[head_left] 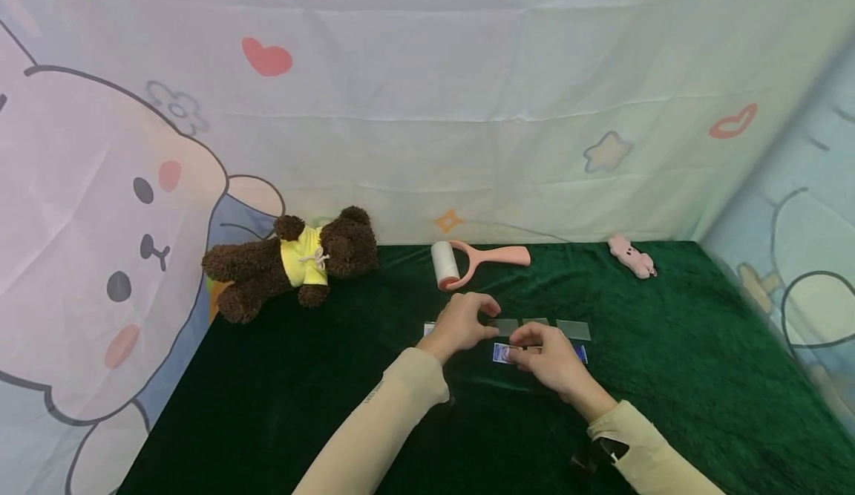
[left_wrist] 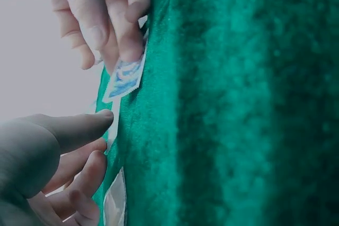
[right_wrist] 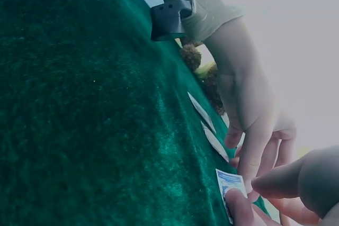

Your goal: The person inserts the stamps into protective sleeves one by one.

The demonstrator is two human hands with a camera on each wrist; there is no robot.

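Observation:
My right hand (head_left: 551, 360) pinches a small blue-and-white stamp (head_left: 502, 352) with perforated edges, thumb on its face; the stamp lies low over the cloth. In the left wrist view the stamp (left_wrist: 126, 80) slants beneath those fingers. Just left, my left hand (head_left: 462, 323) hovers at a clear plastic sleeve (head_left: 506, 326), thumb and forefinger parted around its end; whether they touch it is unclear. Two more clear sleeves, a middle one (head_left: 536, 322) and a right one (head_left: 574, 330), continue the row. Another blue printed piece (head_left: 581, 353) shows partly behind my right hand.
Dark green cloth (head_left: 668, 376) covers the table. Behind the hands lies a lint roller (head_left: 497, 255) with a pink handle. A brown teddy bear (head_left: 300, 261) lies at the back left, a small pink plush toy (head_left: 631, 256) at the back right. A white piece (head_left: 428, 328) peeks out beside the left hand.

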